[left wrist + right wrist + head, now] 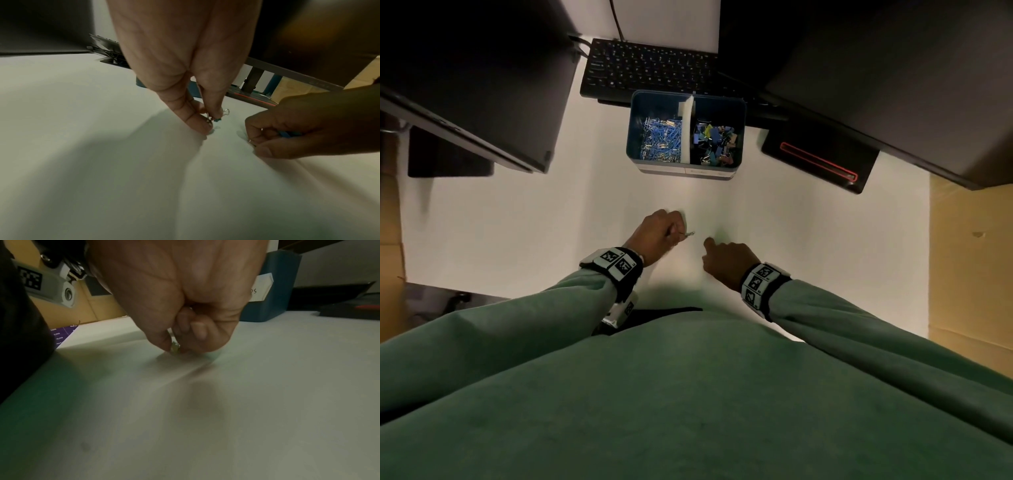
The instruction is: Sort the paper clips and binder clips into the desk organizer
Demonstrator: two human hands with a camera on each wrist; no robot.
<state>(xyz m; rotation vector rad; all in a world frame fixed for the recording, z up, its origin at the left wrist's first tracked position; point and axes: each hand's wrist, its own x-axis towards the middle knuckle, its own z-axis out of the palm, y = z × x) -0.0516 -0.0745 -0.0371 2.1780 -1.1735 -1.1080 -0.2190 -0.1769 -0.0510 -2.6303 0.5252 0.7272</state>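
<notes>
The blue desk organizer [686, 168] stands at the back of the white desk, with paper clips [661, 138] in its left compartment and binder clips [717, 140] in its right. My left hand [681, 233] pinches a small teal binder clip [218, 116] at the desk surface, its wire handle [690, 234] sticking out. Just to the right, my right hand [710, 245] is curled fingertips-down on the desk. It pinches a small clip [175, 348], and something blue [285, 134] shows inside its fingers. What kind of clip that is stays hidden.
A black keyboard [647, 68] lies behind the organizer. Dark monitors [465, 85] overhang the desk on both sides. A black device with a red outline [822, 161] sits to the organizer's right, and a cardboard box [969, 274] stands at the desk's right edge.
</notes>
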